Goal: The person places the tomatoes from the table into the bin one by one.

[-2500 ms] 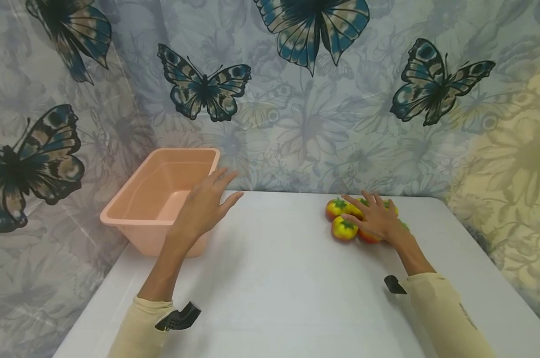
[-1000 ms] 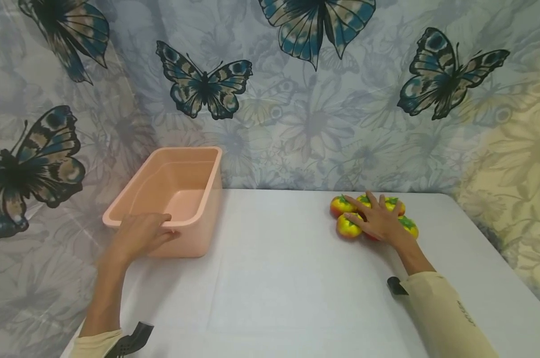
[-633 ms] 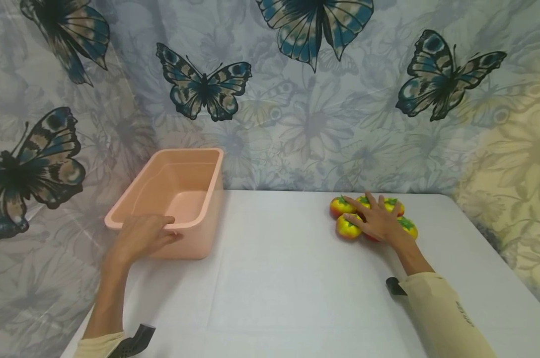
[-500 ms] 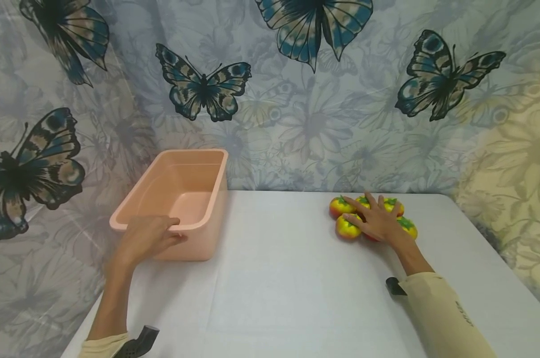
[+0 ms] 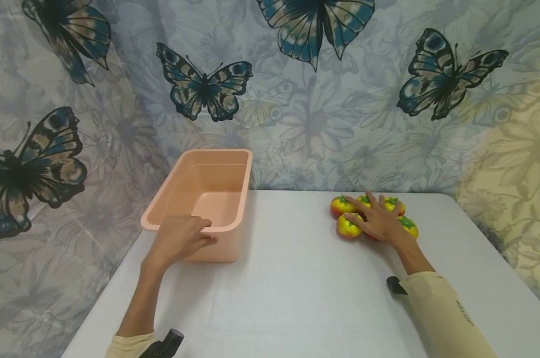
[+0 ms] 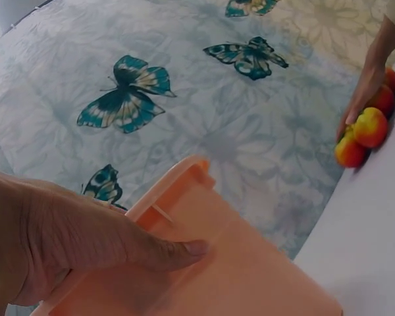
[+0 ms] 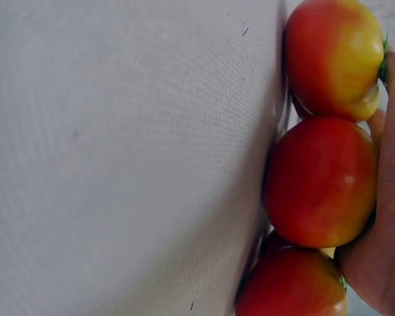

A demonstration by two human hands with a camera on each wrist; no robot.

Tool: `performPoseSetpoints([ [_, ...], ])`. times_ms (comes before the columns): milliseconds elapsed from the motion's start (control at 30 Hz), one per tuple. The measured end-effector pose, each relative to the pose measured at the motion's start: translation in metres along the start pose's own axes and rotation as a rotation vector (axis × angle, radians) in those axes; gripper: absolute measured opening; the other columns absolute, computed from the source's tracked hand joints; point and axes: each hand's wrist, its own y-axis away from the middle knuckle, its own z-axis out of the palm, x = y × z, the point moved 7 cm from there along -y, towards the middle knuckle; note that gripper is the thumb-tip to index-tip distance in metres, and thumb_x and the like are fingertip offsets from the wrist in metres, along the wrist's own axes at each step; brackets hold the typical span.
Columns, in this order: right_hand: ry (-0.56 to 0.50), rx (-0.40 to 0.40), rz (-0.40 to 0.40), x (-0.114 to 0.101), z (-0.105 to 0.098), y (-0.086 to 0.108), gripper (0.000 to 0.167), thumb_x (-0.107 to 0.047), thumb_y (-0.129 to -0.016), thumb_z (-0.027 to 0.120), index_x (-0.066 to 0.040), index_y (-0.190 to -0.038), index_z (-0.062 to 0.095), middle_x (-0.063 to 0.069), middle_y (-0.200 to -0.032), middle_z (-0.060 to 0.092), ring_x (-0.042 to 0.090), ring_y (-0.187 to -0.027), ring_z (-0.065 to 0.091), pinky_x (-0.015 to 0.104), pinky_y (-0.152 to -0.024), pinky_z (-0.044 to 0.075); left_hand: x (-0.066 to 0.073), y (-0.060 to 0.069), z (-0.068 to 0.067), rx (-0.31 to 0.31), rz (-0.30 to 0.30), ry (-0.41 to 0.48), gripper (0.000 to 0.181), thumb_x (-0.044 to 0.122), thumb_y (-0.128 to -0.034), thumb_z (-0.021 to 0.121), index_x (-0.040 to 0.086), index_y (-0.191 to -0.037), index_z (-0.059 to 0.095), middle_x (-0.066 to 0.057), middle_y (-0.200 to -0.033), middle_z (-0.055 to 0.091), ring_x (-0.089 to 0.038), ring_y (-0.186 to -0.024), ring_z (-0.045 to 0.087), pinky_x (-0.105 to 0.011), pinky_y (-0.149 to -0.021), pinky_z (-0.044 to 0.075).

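The left hand (image 5: 179, 239) grips a pale-orange tub (image 5: 227, 247) by its near rim, left on the white tabletop (image 5: 287, 293); the right hand (image 5: 378, 222), fingers spread, rests on clustered red-yellow fruits (image 5: 348, 227), which could roll if pressed unevenly.

Tub (image 5: 225, 199) left of fruit (image 5: 347, 227)

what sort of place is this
Probably a tabletop staged indoors for recording: a white table, a butterfly-print backdrop right behind it, and a wrist-worn black device, perhaps a camera.
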Motion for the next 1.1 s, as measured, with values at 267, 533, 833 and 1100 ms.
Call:
performPoseSetpoints([
  [267, 0.010, 0.004, -0.002, 0.001, -0.003, 0.001, 0.078, -0.078, -0.100, 0.031, -0.037, -0.165, 0.027, 0.037, -0.168, 0.014, 0.075, -0.147, 0.013, 0.094, -0.105, -0.007, 0.038, -0.030, 0.010, 0.037, 0.030, -0.022, 0.031, 0.044, -0.0790, 0.088, 0.020, -0.077, 0.068, 0.003, -0.061, 0.060, -0.014, -0.054, 0.055, -0.025, -0.046, 0.034],
  [533, 0.025, -0.007, -0.002, -0.001, -0.002, 0.003, 0.078, -0.078, -0.100, 0.030, -0.036, -0.165, 0.026, 0.036, -0.169, 0.013, 0.075, -0.147, 0.013, 0.094, -0.106, -0.006, 0.073, -0.057, 0.024, 0.019, 0.053, 0.017, 0.026, 0.046, -0.0814, 0.086, 0.024, -0.083, 0.074, 0.005, -0.068, 0.069, -0.011, -0.058, 0.059, -0.025, -0.048, 0.037],
  [833, 0.009, 0.003, -0.007, -0.003, -0.004, 0.001, 0.078, -0.078, -0.100, 0.031, -0.036, -0.165, 0.028, 0.035, -0.169, 0.014, 0.075, -0.147, 0.013, 0.093, -0.106, -0.008, 0.101, -0.082, 0.032, 0.017, 0.092, 0.057, 0.023, 0.045, -0.0833, 0.086, 0.024, -0.088, 0.077, 0.008, -0.065, 0.064, -0.008, -0.059, 0.049, -0.022, -0.053, 0.034],
  [1100, 0.017, 0.008, -0.004, -0.002, -0.002, 0.000, 0.077, -0.078, -0.100, 0.031, -0.036, -0.164, 0.029, 0.035, -0.169, 0.016, 0.074, -0.147, 0.016, 0.093, -0.106, -0.006, 0.122, -0.100, 0.038, 0.027, 0.117, 0.057, 0.024, 0.046, -0.0843, 0.085, 0.024, -0.090, 0.076, 0.007, -0.071, 0.072, -0.009, -0.062, 0.058, -0.027, -0.057, 0.047],
])
